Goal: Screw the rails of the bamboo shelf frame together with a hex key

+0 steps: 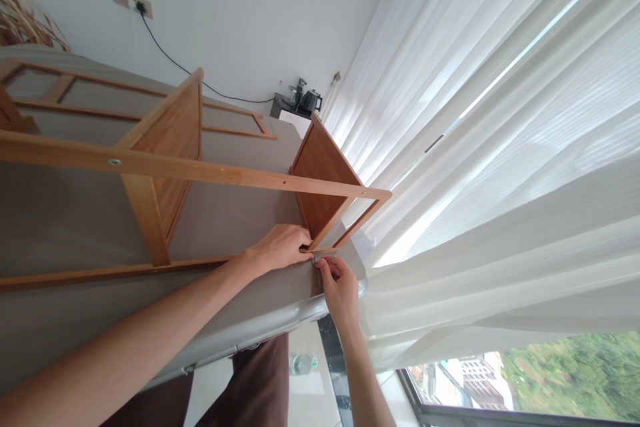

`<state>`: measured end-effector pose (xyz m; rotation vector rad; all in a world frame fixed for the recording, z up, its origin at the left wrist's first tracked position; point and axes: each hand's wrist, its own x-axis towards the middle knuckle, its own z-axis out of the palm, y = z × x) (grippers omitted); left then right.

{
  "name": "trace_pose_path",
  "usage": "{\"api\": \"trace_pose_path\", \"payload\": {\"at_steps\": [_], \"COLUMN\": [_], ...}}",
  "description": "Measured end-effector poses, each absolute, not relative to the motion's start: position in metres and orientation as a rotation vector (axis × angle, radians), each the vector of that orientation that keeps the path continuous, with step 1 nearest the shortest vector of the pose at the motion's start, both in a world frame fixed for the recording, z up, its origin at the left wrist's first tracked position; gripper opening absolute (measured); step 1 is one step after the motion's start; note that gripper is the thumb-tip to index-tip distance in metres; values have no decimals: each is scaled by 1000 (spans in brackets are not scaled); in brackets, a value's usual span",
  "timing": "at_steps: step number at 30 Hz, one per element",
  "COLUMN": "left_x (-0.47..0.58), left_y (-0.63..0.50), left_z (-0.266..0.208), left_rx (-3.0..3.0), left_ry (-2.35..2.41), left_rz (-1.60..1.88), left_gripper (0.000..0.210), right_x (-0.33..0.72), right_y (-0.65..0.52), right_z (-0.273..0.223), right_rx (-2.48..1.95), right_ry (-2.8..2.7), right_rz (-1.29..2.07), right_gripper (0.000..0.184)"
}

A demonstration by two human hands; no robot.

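A wooden shelf frame (240, 175) lies on its side on a grey-covered surface, with wooden shelf panels (327, 163) standing across it. My left hand (283, 247) is closed around the frame's near lower rail, close to where the end panel meets it. Just right of it, my right hand (340, 283) pinches at the outer face of that rail. A thin, dark, rod-like piece seems to show at its fingertips, too small to name. The fingers hide the joint itself.
A loose wooden side frame (145, 88) lies behind. Sheer white curtains (480, 213) hang close on the right. A black kettle (311, 101) stands on a small cabinet at the back. Below the surface's edge, a clear plastic bottle (303, 364) is on the floor.
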<state>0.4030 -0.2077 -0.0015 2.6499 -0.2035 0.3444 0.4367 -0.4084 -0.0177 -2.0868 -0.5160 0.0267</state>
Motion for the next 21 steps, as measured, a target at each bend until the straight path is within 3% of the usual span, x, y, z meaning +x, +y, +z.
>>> {"api": "trace_pose_path", "payload": {"at_steps": [21], "left_x": [403], "left_y": [-210], "left_z": [-4], "left_rx": [2637], "left_ry": [-166], "left_rz": [374], "left_gripper": [21], "right_x": [433], "right_y": [-413], "right_z": [-25], "right_rx": [-2197], "right_ry": [-693], "right_rz": [-224], "right_gripper": [33]}}
